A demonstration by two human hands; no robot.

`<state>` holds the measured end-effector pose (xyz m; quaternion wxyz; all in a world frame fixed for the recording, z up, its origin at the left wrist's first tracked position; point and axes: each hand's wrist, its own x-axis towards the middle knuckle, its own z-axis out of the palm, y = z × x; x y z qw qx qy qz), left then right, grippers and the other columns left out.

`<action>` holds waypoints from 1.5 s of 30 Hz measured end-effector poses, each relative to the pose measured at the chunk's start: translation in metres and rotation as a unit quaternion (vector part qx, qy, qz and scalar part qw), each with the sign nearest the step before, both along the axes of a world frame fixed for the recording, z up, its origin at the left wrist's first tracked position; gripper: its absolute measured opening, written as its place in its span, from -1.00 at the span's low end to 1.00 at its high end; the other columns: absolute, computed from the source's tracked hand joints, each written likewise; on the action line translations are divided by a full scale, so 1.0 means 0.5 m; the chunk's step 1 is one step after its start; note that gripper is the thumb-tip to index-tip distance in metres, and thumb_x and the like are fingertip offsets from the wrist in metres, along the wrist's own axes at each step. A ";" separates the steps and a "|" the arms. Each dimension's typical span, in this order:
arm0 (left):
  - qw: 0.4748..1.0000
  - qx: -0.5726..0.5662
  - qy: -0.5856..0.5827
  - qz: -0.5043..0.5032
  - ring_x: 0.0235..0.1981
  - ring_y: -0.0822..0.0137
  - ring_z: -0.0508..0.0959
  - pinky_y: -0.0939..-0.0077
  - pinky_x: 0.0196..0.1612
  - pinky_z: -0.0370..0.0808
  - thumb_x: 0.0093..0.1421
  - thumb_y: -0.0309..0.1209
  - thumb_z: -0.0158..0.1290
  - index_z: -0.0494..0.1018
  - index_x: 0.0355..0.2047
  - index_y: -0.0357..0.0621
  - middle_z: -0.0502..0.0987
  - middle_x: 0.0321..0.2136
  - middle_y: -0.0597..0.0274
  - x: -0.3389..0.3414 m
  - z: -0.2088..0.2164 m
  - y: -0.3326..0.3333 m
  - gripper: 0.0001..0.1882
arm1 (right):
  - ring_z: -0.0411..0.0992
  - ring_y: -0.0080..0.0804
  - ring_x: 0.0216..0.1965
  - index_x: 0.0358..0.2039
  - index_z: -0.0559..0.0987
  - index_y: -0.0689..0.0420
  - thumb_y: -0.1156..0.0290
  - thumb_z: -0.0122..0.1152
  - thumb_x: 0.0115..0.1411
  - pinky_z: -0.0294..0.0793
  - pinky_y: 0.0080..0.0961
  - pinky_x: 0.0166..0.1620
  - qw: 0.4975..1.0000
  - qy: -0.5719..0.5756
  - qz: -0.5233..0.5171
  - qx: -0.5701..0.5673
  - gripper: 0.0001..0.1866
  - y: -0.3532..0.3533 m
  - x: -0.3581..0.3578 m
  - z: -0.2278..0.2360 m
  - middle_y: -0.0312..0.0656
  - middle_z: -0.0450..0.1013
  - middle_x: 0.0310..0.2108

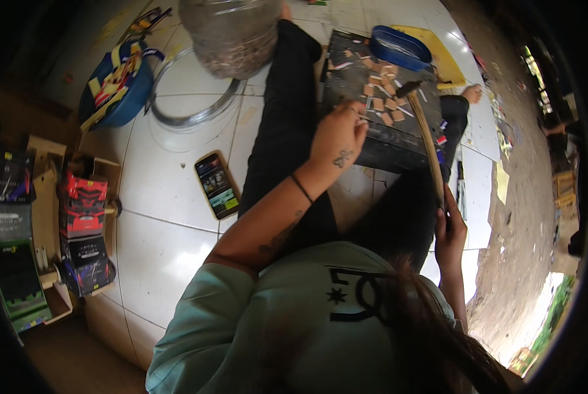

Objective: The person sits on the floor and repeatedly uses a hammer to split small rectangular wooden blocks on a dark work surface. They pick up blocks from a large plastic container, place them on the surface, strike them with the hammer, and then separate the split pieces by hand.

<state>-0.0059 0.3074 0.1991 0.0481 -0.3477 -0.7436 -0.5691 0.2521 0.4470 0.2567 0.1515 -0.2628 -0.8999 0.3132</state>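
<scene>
Work looks partly done: a scatter of small tan wooden squares (380, 92) already lies on the dark flat board (379, 111) propped on the lap, with bare dark area left near. The left hand (338, 136) rests on the board's left edge, fingers curled, pinching something tiny that cannot be made out. The right hand (450, 230) is closed round a long wooden-handled hammer (425, 134), its dark head among the squares. A blue oval lid (399, 47) lies far; a phone (217, 184) on glossy white floor tiles (156, 249).
</scene>
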 end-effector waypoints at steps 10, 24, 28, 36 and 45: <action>0.991 -0.044 0.129 -0.004 -0.47 0.11 0.56 0.29 -0.31 0.48 0.14 -0.43 0.14 0.55 -0.47 -0.24 0.55 -0.51 0.10 -0.029 0.008 0.041 -0.87 | 0.46 -0.18 0.07 0.23 0.37 0.13 0.58 0.02 0.29 0.35 -0.41 0.13 0.998 0.045 0.036 0.006 -0.52 -0.011 0.005 0.026 0.08 0.47 0.03; 0.968 -0.035 0.247 0.018 -0.47 0.03 0.51 0.26 -0.38 0.46 0.16 -0.48 0.14 0.51 -0.44 -0.28 0.49 -0.51 0.04 -0.036 -0.024 0.047 -0.89 | 0.45 -0.10 -0.42 0.29 0.31 -0.05 0.58 0.04 0.27 0.46 -0.35 -0.26 0.995 -0.025 0.069 0.062 -0.43 -0.034 -0.001 0.110 0.00 0.42 -0.39; 0.966 -0.025 0.255 0.025 -0.46 0.04 0.50 0.27 -0.37 0.46 0.16 -0.49 0.15 0.48 -0.46 -0.29 0.49 -0.51 0.04 -0.039 -0.025 0.051 -0.88 | 0.46 -0.08 -0.43 0.28 0.32 -0.06 0.58 0.05 0.27 0.45 -0.33 -0.28 0.994 -0.057 0.072 0.059 -0.43 -0.027 -0.002 0.116 0.00 0.41 -0.39; 0.962 -0.027 0.272 0.018 -0.44 0.05 0.49 0.27 -0.36 0.46 0.14 -0.51 0.15 0.48 -0.45 -0.29 0.49 -0.50 0.06 -0.035 -0.029 0.051 -0.90 | 0.47 -0.04 -0.37 0.27 0.34 -0.03 0.60 0.03 0.27 0.46 -0.36 -0.20 0.993 -0.035 0.084 0.071 -0.45 -0.009 -0.007 0.125 0.06 0.44 -0.33; 0.960 -0.026 0.277 0.019 -0.44 0.04 0.48 0.27 -0.36 0.46 0.13 -0.52 0.15 0.48 -0.45 -0.29 0.49 -0.49 0.05 -0.034 -0.030 0.052 -0.91 | 0.49 -0.02 -0.34 0.28 0.33 -0.02 0.58 0.03 0.28 0.46 -0.36 -0.16 0.995 -0.032 0.077 0.058 -0.46 -0.004 -0.005 0.133 0.10 0.48 -0.29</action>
